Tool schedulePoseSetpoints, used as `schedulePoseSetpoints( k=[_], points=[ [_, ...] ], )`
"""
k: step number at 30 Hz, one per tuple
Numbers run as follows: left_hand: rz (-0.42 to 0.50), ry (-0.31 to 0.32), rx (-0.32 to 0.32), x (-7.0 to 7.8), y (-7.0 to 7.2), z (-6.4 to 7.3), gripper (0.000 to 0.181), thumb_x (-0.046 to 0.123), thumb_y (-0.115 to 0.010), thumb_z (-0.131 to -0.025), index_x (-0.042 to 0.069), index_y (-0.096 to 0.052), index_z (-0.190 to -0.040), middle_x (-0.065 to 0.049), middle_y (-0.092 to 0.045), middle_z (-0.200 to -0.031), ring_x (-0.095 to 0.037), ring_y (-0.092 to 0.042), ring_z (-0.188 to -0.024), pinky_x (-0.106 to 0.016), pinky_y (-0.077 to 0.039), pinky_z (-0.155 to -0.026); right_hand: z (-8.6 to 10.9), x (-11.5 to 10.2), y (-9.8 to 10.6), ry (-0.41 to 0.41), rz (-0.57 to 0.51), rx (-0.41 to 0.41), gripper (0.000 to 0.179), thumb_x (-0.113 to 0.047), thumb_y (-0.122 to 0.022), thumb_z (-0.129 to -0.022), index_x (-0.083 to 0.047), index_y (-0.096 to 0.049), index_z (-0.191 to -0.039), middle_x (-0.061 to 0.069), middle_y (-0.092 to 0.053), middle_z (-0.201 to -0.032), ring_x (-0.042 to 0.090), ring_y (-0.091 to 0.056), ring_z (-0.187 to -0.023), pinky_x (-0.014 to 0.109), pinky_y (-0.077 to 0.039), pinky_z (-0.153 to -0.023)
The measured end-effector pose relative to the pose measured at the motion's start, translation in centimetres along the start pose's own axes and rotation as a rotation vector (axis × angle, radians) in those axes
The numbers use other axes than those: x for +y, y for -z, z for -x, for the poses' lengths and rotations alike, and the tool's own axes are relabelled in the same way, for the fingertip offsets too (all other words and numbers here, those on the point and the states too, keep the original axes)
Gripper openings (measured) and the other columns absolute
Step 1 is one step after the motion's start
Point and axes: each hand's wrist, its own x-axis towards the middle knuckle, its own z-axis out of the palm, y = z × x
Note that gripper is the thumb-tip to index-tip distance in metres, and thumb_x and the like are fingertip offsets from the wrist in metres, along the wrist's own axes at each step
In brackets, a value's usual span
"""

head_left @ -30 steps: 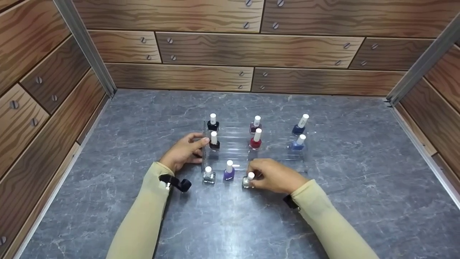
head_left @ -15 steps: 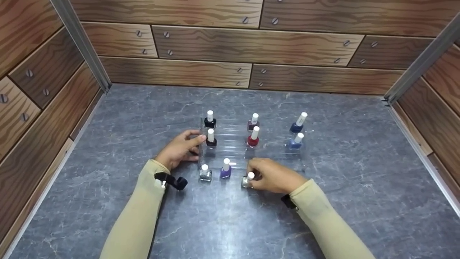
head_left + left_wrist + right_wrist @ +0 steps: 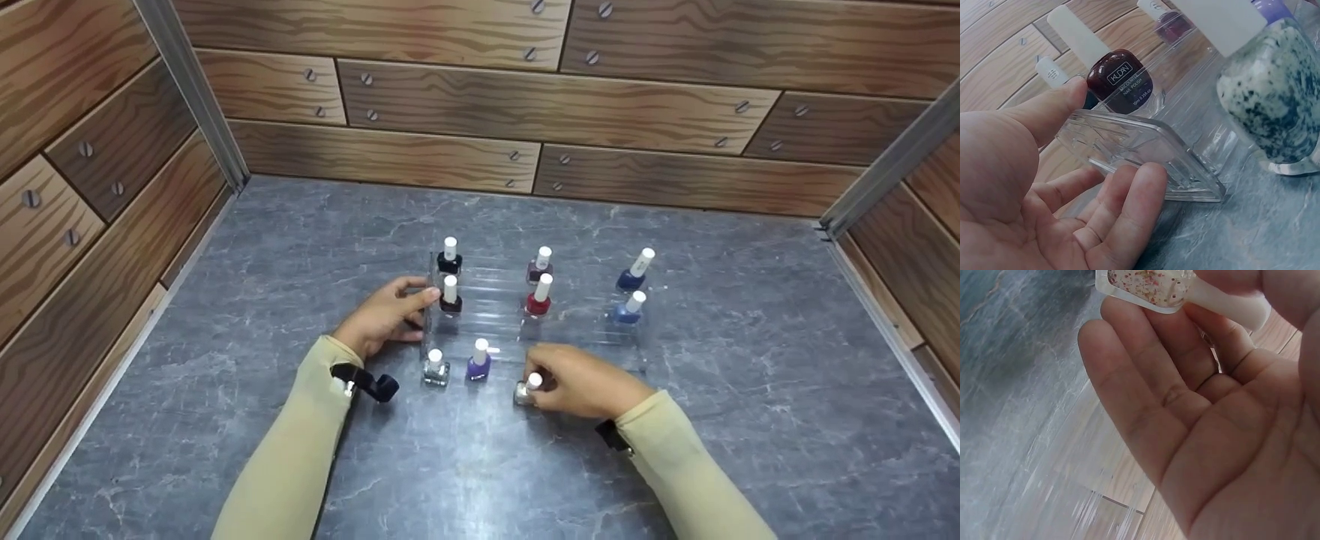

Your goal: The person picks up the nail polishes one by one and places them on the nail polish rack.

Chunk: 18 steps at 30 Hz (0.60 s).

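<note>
A clear stepped display rack (image 3: 487, 324) stands on the table, with nail polish bottles on its steps. My left hand (image 3: 384, 316) holds its left side, thumb on the top edge and the other fingers loosely curled outside the side panel (image 3: 1129, 146). With thumb and fingers my right hand (image 3: 581, 379) pinches the white cap of a clear nail polish bottle (image 3: 1151, 287) with reddish and gold flecks, in front of the rack. To its left are a purple bottle (image 3: 478, 366) and a black-and-white speckled one (image 3: 1275, 95).
On the rack are a black bottle (image 3: 450, 262), a dark red-brown bottle (image 3: 1120, 79), a mauve bottle (image 3: 539, 271), a red bottle (image 3: 538, 304), a dark blue bottle (image 3: 631, 279) and a light blue bottle (image 3: 628, 313). Wood-patterned walls (image 3: 450, 150) enclose the grey marbled table (image 3: 465, 472).
The head view has shifted slightly. My right hand, still pinching the flecked bottle, is a touch nearer to me. My left hand stays at the rack's side.
</note>
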Motion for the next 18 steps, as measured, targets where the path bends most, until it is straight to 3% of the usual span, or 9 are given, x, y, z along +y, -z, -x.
schedulePoseSetpoints(
  k=[10, 18],
  points=[
    [0.014, -0.019, 0.018, 0.7, 0.1, -0.3, 0.065, 0.037, -0.074, -0.096, 0.015, -0.048, -0.151, -0.012, -0.056, -0.122, -0.019, -0.060, -0.091, -0.032, -0.064, -0.076, -0.3, -0.6, 1.3, -0.045, 0.014, -0.034, 0.020, -0.011, -0.077, -0.088, -0.016, -0.058, -0.093, -0.006, -0.055, -0.088, 0.012, -0.052, -0.080, 0.029, -0.051, -0.070],
    [0.006, 0.011, -0.007, 0.2, 0.0, -0.3, 0.066, 0.038, -0.076, -0.095, 0.016, -0.048, -0.150, -0.014, -0.057, -0.124, -0.022, -0.061, -0.095, -0.036, -0.064, -0.081, -0.2, -1.1, -0.1, -0.028, 0.017, -0.033, 0.020, -0.011, -0.076, -0.087, -0.017, -0.057, -0.092, -0.009, -0.054, -0.088, 0.010, -0.051, -0.079, 0.027, -0.050, -0.069]
  ],
)
